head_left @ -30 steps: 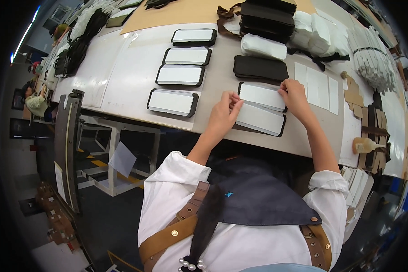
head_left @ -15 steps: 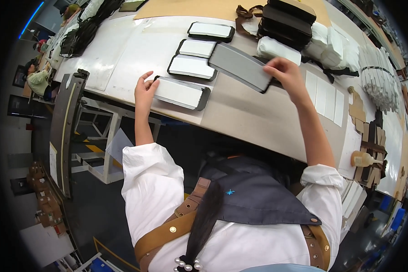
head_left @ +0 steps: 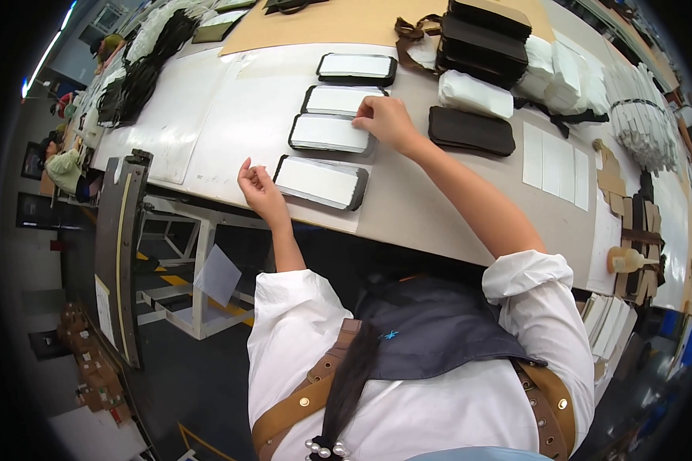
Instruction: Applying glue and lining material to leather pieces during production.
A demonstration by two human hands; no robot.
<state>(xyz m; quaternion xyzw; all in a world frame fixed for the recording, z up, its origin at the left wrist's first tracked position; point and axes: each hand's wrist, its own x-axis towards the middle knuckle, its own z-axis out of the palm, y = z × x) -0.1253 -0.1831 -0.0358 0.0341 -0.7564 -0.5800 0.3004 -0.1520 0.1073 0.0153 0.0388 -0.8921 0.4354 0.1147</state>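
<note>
Bare tabletop parts panels from dark pads; the right forearm crosses above.

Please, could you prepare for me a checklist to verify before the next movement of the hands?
1. Left hand empty: ok, nothing visible in it.
2. Right hand clear of the second-nearest white-topped piece: not ok, it is at the right end.
3. Right hand holding nothing: cannot tell.
4. Dark stack free of both hands: ok.
5. White strips side by side: ok.
6. Amber bottle away from both hands: ok.
</note>
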